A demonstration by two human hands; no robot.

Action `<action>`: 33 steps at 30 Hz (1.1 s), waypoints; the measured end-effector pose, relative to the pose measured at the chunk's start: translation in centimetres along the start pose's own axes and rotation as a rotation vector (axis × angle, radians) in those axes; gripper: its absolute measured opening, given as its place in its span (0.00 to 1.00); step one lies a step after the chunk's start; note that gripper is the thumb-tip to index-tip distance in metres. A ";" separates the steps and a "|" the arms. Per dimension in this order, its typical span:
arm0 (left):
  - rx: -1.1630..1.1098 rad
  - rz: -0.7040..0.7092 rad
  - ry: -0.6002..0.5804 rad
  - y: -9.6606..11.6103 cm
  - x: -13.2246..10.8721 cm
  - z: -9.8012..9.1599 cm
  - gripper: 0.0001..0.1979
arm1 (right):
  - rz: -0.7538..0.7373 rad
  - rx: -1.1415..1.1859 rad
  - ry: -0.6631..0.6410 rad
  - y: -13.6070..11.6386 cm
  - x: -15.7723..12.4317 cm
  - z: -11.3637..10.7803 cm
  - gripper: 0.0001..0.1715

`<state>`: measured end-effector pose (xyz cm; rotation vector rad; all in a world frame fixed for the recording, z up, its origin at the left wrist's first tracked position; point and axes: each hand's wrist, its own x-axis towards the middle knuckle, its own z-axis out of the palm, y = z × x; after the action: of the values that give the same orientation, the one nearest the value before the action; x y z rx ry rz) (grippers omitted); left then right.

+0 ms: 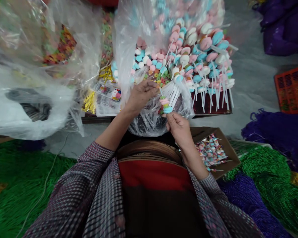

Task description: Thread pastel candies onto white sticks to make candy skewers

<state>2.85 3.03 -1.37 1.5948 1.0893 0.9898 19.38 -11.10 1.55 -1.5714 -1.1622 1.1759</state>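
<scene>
A candy skewer (166, 109), with pink, yellow-green and blue soft sweets on a white stick, is between my two hands. My right hand (180, 128) pinches its lower end, just under the blue sweet. My left hand (142, 94) has its fingers drawn together at the stick's upper tip; whether they grip the stick or a small piece, I cannot make out. Beneath both hands lies a clear plastic bag (151, 120). Just beyond are ring-shaped gummies (161, 78), loose pink, white and blue marshmallows (146, 60) and several bare white sticks (174, 96).
Many finished marshmallow skewers (208, 62) are heaped at the table's right. Clear bags of gummies (59, 46) cover the left, near gold twist ties (89, 101) and printed packets (108, 94). A cardboard box (229, 157) of wrapped sweets stands at my right, beside green bead strands (265, 172) and an orange crate (291, 89).
</scene>
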 end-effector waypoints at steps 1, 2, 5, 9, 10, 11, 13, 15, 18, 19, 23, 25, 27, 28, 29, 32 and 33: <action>0.001 -0.004 0.009 0.1 -0.3 0.2 0.04 | -0.001 -0.015 -0.001 0.0 0.0 0.0 0.30; 0.009 -0.002 0.020 0.1 -0.6 0.4 0.04 | -0.002 -0.027 0.000 0.0 -0.1 0.0 0.29; 0.016 0.005 0.041 -0.2 -1.1 0.9 0.06 | 0.003 -0.055 0.003 0.2 -0.5 -0.2 0.28; -0.006 -0.009 0.021 -0.6 -1.6 1.3 0.08 | 0.016 -0.091 0.010 0.1 -1.0 -0.5 0.27; -0.007 -0.003 0.014 -0.7 -1.7 1.3 0.08 | 0.019 -0.101 0.010 0.0 -1.1 -0.5 0.27; -0.007 0.006 0.011 -0.7 -1.8 1.3 0.08 | 0.022 -0.108 0.013 -0.1 -1.2 -0.6 0.27; -0.012 0.021 0.014 -0.7 -1.9 1.3 0.08 | 0.027 -0.117 0.017 -0.2 -1.3 -0.7 0.27; -0.016 0.021 0.021 -0.7 -1.9 1.2 0.08 | 0.032 -0.119 0.019 -0.3 -1.3 -0.8 0.28; -0.017 -0.004 0.030 -0.8 -1.7 1.2 0.09 | 0.030 -0.120 0.018 -0.4 -1.2 -0.8 0.28; -0.017 -0.012 0.033 -0.9 -1.6 1.2 0.09 | 0.025 -0.125 0.017 -0.4 -1.2 -0.8 0.29; -0.020 -0.032 0.054 -1.2 -1.4 1.3 0.07 | 0.012 -0.147 0.008 -0.3 -1.1 -0.7 0.28; -0.025 -0.038 0.044 -1.3 -1.3 1.4 0.07 | 0.016 -0.150 0.010 -0.3 -1.0 -0.7 0.28; -0.027 -0.029 0.020 -1.2 -1.4 1.3 0.06 | 0.020 -0.151 0.012 -0.3 -1.0 -0.7 0.28; -0.023 -0.019 0.007 -1.0 -1.5 1.3 0.06 | 0.022 -0.149 0.011 -0.3 -1.0 -0.7 0.28; -0.013 -0.007 -0.003 -0.8 -1.6 1.3 0.06 | 0.025 -0.146 0.010 -0.3 -0.9 -0.7 0.28; 0.061 0.025 -0.009 -0.1 -2.0 1.2 0.07 | 0.035 -0.126 0.006 -0.2 -0.7 -0.7 0.28; 0.100 0.036 -0.005 0.1 -2.2 1.1 0.08 | 0.039 -0.112 0.006 -0.1 -0.6 -0.7 0.28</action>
<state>3.31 0.63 -1.77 1.7017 1.1258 0.9670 19.92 -11.72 1.86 -1.6881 -1.2165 1.1472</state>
